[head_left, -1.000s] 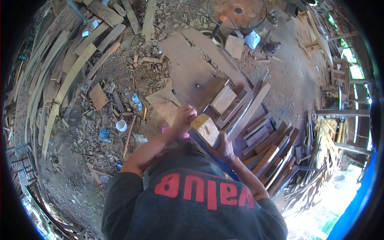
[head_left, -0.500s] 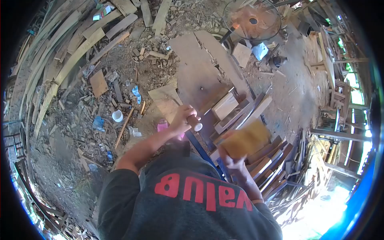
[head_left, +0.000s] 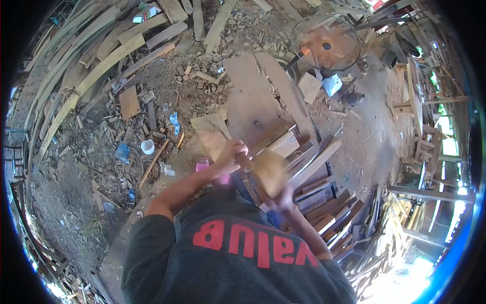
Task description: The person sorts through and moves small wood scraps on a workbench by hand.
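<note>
My left hand (head_left: 232,156) is wrapped round a brown wooden handle (head_left: 245,161) with a rounded end, and the rest of that tool is hidden. My right hand (head_left: 282,200) grips a yellowish wooden block (head_left: 272,173), blurred by motion, whose near side is right beside the handle's end; whether they touch is unclear. Just beyond the hands lie a pale wood block (head_left: 284,144) and dark boards (head_left: 273,136). A pink object (head_left: 202,164) shows beside my left wrist.
Wood scraps and a white cup (head_left: 147,147) litter the ground at left. Long planks (head_left: 101,68) curve along the upper left. A round fan-like guard (head_left: 326,46) stands at the upper right, and stacked boards (head_left: 334,215) lie right of my right arm.
The yellowish block and my right hand have moved left, towards the handle in my left hand. My left hand keeps its hold. The whole view has shifted slightly.
</note>
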`<move>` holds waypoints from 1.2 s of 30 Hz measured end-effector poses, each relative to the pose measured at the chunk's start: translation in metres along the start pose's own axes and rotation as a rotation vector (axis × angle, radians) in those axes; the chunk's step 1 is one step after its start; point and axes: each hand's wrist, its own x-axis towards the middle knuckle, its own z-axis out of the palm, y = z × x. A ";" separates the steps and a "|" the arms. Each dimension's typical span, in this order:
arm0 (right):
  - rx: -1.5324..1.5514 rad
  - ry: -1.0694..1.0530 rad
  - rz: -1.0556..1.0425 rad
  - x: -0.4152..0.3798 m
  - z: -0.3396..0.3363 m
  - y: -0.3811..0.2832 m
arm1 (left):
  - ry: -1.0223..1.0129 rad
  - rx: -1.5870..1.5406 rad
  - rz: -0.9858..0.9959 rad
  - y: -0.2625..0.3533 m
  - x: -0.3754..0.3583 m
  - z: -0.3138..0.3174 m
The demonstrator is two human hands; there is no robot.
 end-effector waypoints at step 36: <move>0.198 -0.464 0.712 -0.043 0.096 0.123 | 0.594 -0.598 -0.633 0.018 0.035 -0.061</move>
